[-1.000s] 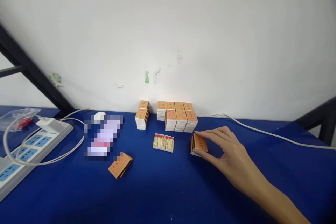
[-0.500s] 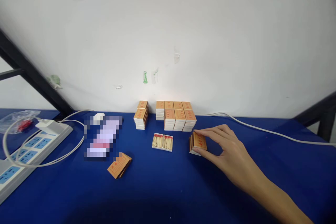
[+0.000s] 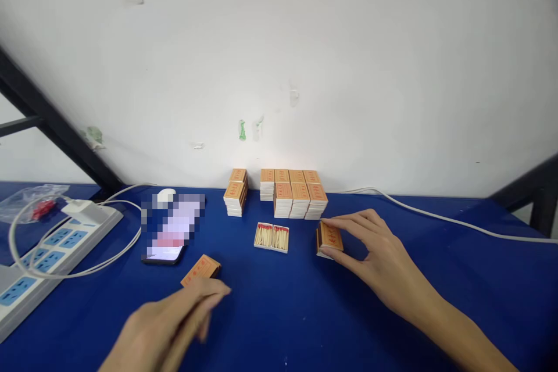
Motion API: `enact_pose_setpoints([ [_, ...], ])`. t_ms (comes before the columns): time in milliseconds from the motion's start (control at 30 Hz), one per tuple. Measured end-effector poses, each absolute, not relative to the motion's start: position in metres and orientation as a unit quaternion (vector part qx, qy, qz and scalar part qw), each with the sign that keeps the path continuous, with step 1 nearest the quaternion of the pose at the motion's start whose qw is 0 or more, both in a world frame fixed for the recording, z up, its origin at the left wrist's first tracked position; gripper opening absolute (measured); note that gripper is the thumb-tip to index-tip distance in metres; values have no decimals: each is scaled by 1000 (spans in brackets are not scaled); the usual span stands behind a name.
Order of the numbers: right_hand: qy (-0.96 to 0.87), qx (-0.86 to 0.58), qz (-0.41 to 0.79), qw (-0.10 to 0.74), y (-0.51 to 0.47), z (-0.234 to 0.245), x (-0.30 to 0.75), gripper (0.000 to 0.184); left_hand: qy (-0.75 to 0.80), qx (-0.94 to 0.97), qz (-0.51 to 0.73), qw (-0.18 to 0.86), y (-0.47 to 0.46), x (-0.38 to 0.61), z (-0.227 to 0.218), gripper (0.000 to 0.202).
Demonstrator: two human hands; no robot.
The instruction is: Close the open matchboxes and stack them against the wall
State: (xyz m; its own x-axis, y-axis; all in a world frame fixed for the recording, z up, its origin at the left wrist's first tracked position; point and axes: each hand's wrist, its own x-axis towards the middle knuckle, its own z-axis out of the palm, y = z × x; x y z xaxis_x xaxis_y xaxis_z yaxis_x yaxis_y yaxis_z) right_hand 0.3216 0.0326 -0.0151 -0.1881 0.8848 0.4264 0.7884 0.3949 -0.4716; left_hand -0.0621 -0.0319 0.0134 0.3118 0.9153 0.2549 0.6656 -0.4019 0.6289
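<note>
My right hand (image 3: 375,250) grips a small stack of matchboxes (image 3: 332,236) on the blue table, its thumb on the near edge and its fingers on the far edge. My left hand (image 3: 174,317) is blurred by motion, low on the left; whether its fingers hold anything does not show. Just beyond it lie orange matchbox sleeves (image 3: 201,270), partly covered by that hand. Two open trays of red-tipped matches (image 3: 272,237) lie side by side between the hands. Behind them stand a large block of stacked matchboxes (image 3: 300,193) and a narrower pile of matchboxes (image 3: 234,193).
At the left are a phone (image 3: 163,257), a white rounded object (image 3: 166,194), a power strip (image 3: 52,261) with a plugged-in charger (image 3: 85,211), and a clear plastic bag (image 3: 21,200). A white cable (image 3: 436,224) runs along the right, near the wall (image 3: 370,70).
My left hand has come into view from below, beside the orange sleeves. My right hand keeps hold of its matchbox stack, almost unmoved. The view has shifted slightly.
</note>
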Motion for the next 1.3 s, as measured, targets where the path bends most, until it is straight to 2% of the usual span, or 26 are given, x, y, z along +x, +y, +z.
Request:
enact_pose_setpoints([
  [33, -769, -543, 69, 329, 33, -15, 321, 42, 532, 777, 295, 162, -31, -72, 14, 24],
  [100, -776, -538, 50, 327, 32, -14, 320, 42, 549, 781, 284, 89, -29, -85, 18, 46],
  [167, -783, -528, 22, 329, 29, -12, 318, 43, 560, 778, 283, 40, -25, -91, 23, 54],
  [300, -785, -503, -25, 361, 20, -7, 307, 32, 598, 746, 289, 46, -19, -87, 24, 34],
  [433, -815, -439, -58, 375, 11, -10, 283, 21, 643, 715, 266, 67, -21, -77, 9, 44],
  [600, -862, -402, -37, 307, 0, -21, 252, 36, 663, 713, 226, 36, -23, -71, 0, 46],
  [767, -875, -414, -32, 249, -4, -28, 245, 51, 670, 706, 226, 50, -22, -72, 6, 49],
  [1067, -859, -407, -59, 303, -5, -18, 248, 35, 640, 739, 212, -24, -25, -68, 0, 57],
  [1300, -856, -391, -44, 336, -11, -18, 250, 31, 594, 768, 216, -104, -32, -64, -12, 41],
])
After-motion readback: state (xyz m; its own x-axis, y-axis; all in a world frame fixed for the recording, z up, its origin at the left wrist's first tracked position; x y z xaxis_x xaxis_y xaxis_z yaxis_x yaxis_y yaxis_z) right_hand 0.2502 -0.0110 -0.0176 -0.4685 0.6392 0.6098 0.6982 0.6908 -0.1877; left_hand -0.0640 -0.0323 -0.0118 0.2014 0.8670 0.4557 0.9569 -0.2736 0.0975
